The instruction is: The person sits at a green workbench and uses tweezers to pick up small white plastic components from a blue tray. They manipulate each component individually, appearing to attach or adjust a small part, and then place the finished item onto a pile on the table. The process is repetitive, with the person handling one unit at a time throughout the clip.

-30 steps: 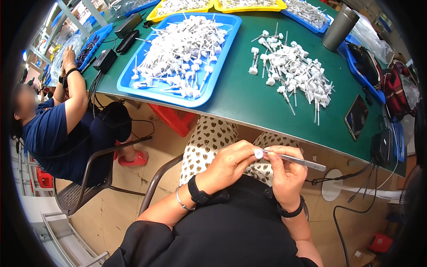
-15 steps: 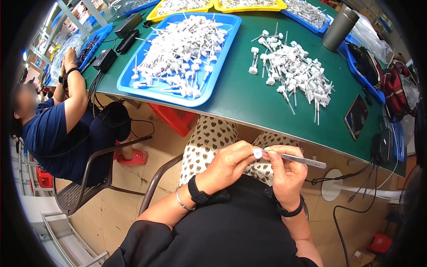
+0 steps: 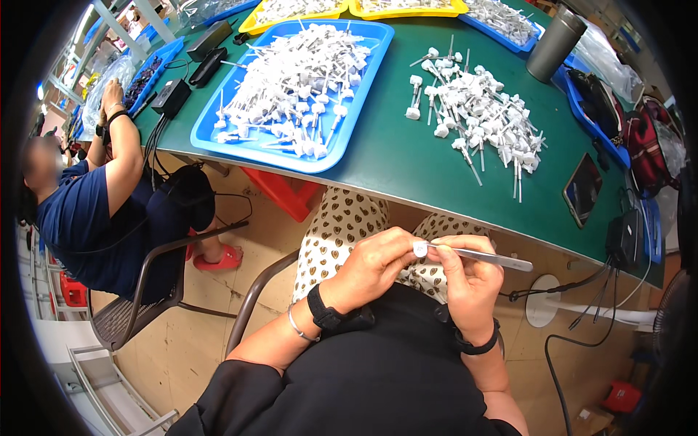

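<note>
Our left hand (image 3: 374, 267) is drawn into a pinch near the centre of the frame, thumb and fingertips holding a small white piece (image 3: 420, 249) with its round face showing. Just right of it, our right hand (image 3: 471, 283) is folded round a slim metal tool (image 3: 502, 259), thumb against its side; the tip points at the piece, though fingers hide whether they touch. We seem to hold both above our patterned trousers (image 3: 338, 225) so the left steadies the piece while the right guides the tool finely.

At upper middle, a large blue tray (image 3: 313, 167) sits on the green tabletop (image 3: 396, 163), heaped with white-headed stems (image 3: 298, 80); its raised rim probably stops them rolling off. A loose pile (image 3: 483, 112) lies to its right, perhaps to stay separate yet within reach. Along the top edge, two yellow trays (image 3: 407, 14) and a smaller blue tray (image 3: 502, 45) carry more white pieces. At upper right, another blue tray (image 3: 607, 149) holds a dark bag (image 3: 600, 102).
</note>
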The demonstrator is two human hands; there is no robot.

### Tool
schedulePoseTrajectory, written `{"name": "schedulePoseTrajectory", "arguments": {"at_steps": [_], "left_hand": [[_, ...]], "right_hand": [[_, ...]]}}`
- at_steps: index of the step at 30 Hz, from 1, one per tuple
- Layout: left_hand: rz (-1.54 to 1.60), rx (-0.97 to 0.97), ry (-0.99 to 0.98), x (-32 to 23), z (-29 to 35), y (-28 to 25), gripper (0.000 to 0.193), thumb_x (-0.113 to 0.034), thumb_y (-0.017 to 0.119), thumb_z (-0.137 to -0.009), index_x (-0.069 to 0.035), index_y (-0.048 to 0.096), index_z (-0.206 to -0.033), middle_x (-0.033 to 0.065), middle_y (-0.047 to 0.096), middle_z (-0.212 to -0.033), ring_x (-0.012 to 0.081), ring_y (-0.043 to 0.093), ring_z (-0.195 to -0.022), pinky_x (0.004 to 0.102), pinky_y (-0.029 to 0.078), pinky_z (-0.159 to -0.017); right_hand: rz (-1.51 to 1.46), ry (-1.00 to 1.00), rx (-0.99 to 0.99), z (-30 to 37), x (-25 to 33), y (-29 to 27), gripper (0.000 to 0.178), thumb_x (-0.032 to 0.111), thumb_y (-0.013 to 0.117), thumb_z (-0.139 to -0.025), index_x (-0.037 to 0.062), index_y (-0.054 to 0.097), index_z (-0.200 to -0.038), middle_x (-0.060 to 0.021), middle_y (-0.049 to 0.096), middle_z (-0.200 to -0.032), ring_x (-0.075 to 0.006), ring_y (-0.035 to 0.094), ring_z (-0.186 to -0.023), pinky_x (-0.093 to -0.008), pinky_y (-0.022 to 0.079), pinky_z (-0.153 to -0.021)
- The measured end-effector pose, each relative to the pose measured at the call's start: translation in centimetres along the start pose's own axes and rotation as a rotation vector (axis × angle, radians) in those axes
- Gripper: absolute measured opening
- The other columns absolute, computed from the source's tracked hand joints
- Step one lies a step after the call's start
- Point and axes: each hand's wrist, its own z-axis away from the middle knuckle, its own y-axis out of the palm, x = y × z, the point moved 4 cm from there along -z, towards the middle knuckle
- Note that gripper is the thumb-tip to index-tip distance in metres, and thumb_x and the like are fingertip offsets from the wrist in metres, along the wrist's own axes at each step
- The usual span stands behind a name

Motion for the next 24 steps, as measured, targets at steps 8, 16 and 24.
{"name": "schedulePoseTrajectory", "arguments": {"at_steps": [8,16,24], "left_hand": [[0.024,-0.038,0.032,0.04,0.0,0.0,0.02,0.001,0.068,-0.09,-0.002,0.068,-0.11,0.0112,0.064,-0.091,0.0299,0.066,-0.081,0.0375,0.053,-0.07],[-0.051,-0.012,0.026,-0.08,0.04,-0.14,0.02,0.003,0.071,-0.089,0.001,0.068,-0.109,0.0116,0.068,-0.096,0.0268,0.069,-0.083,0.034,0.055,-0.071],[-0.065,0.0,0.029,-0.28,0.0,-0.17,0.019,0.002,0.071,-0.09,0.0,0.068,-0.108,0.0124,0.068,-0.096,0.0278,0.069,-0.084,0.0347,0.056,-0.072]], "right_hand": [[0.111,-0.188,-0.021,0.01,0.4,0.31,0.013,-0.003,0.071,-0.092,-0.0022,0.065,-0.103,-0.013,0.071,-0.098,-0.0177,0.07,-0.086,-0.0286,0.057,-0.074],[0.175,-0.195,0.034,0.12,0.35,0.3,0.012,-0.003,0.068,-0.094,-0.0027,0.062,-0.104,-0.014,0.069,-0.103,-0.0182,0.068,-0.094,-0.0285,0.057,-0.08],[0.116,-0.139,-0.046,0.06,0.05,0.49,0.01,0.0,0.071,-0.093,-0.0024,0.066,-0.101,-0.0116,0.072,-0.095,-0.0157,0.069,-0.079,-0.0277,0.056,-0.071]]}}
